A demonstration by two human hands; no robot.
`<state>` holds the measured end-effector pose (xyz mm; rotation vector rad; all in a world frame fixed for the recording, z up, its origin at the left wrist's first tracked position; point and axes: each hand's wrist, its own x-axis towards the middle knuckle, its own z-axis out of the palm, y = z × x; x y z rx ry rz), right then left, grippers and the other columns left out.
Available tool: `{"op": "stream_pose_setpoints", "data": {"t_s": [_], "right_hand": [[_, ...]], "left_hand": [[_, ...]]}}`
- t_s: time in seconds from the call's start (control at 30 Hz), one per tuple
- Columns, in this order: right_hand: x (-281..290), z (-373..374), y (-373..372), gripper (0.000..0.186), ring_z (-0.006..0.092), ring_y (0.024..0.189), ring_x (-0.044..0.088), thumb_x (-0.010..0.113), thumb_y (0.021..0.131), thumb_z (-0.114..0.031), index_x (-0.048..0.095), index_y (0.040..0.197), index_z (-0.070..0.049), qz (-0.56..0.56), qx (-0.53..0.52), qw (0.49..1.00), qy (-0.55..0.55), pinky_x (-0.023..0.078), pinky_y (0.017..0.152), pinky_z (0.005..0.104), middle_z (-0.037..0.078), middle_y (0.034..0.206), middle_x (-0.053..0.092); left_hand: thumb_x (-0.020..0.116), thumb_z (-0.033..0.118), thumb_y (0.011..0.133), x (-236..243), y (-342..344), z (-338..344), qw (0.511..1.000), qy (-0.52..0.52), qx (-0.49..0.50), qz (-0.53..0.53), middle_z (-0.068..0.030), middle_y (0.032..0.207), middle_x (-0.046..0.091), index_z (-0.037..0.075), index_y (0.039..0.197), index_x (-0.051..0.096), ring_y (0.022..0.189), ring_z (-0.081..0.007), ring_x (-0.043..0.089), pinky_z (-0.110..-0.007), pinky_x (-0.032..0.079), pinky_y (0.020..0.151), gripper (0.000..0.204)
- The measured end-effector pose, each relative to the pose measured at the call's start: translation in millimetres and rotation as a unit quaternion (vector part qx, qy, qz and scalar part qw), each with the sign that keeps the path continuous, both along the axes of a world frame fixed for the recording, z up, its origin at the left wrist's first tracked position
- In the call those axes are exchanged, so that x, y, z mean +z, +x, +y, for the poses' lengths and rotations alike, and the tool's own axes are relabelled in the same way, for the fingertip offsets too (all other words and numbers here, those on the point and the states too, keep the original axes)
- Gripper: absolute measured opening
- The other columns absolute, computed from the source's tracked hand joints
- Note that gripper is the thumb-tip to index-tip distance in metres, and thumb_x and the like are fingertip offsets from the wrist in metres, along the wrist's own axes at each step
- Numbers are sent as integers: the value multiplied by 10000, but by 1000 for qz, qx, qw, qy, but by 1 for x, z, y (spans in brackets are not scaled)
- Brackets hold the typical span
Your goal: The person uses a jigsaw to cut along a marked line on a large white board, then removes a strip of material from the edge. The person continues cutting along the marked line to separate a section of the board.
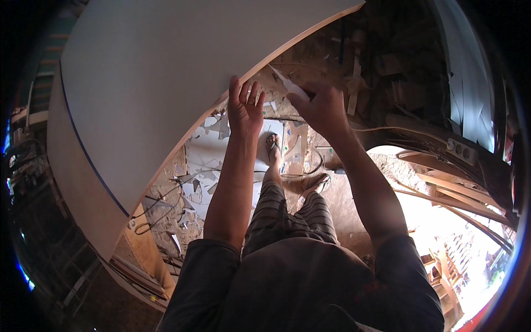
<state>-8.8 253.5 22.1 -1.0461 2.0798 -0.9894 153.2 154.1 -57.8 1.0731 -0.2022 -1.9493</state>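
Note:
A large white board [138,94] with a pale wooden edge strip fills the upper left. My left hand [245,110] is palm up at that edge, fingers apart and slightly curled, its fingertips at the strip and holding nothing that I can see. To its right, my right hand [326,108] grips a white bottle [292,87] with a long pointed nozzle. The nozzle's tip is at or very near the edge strip; I cannot tell whether it touches.
Scraps and cables litter the floor [354,199] around my sandalled feet. A white socket strip [459,151] sits on a dark ledge at right, near bent white sheets [470,88]. Long wood offcuts [453,188] lie at lower right. A wooden panel [145,257] stands at lower left.

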Motion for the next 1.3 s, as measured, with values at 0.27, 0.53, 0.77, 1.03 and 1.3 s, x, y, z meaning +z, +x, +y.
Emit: {"op": "stream_pose_setpoints", "data": {"t_s": [0.27,0.53,0.77,1.03,1.3], "right_hand": [[6,-3,5,314,254,807,797,868,814,-216,801,1025,5,23,10,1000,13,617,736,347,185,905,794],[1,3,5,287,255,785,784,872,816,-210,793,985,7,82,8,995,-53,607,713,352,165,911,777],[-3,8,0,301,256,806,781,868,822,-214,797,1013,8,76,1,995,-58,605,726,350,168,931,774],[-4,7,-7,289,257,823,784,866,827,-202,801,1019,5,54,28,997,-47,607,743,357,167,946,781],[-11,8,-10,274,243,773,781,875,832,-202,800,1003,-1,96,14,992,-76,607,709,351,157,913,783]], "left_hand": [[882,489,858,-2,3,-3,1000,7,-8,-22,-72,1519,554,186,1464,574,1507,-313,412,-560,234,1267,745],[864,459,885,-2,-3,-8,998,45,-26,-30,-97,1545,521,127,1493,532,1509,-306,409,-516,247,1271,769],[816,388,950,-4,-2,-16,999,32,-18,-20,-92,1358,675,101,1308,682,1409,-244,531,-474,302,1248,478],[792,380,970,0,-9,-14,999,15,11,-31,-139,1375,659,50,1305,665,1405,-269,534,-471,281,1266,487],[802,441,921,8,-33,-15,999,52,2,14,-195,1586,464,6,1530,408,1580,-303,302,-580,18,1310,846]]}}
